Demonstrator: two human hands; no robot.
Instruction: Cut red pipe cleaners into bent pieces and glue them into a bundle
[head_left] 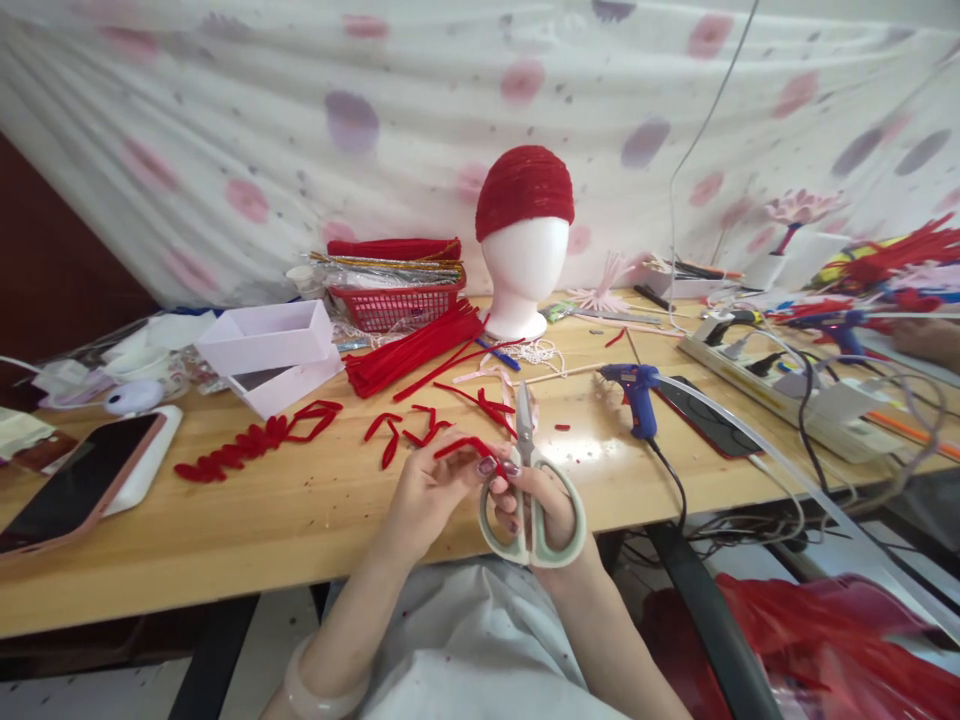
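Observation:
Just above the table's front edge, my left hand (pixel 429 492) pinches a bent red pipe cleaner (pixel 466 444) between thumb and fingers. My right hand (pixel 553 502) has its fingers through the pale green handles of a pair of scissors (pixel 525 435), whose blades point away from me and look closed. Its thumb and fingertips also meet the pipe cleaner's near end. Beyond my hands lie short bent red pieces (pixel 426 425) and cut lengths. To the left is a row of red looped petals (pixel 232 452). A bundle of long red pipe cleaners (pixel 412 350) lies behind.
A white foam head (pixel 525 265) wearing a red wrapped cap (pixel 525 190) stands at the back. Right are a blue glue gun (pixel 636 395), phone (pixel 709 415), power strip (pixel 795 395) and another person's hand (pixel 930 340). Left are white boxes (pixel 266 340), a red basket (pixel 397 305) and another phone (pixel 79 485).

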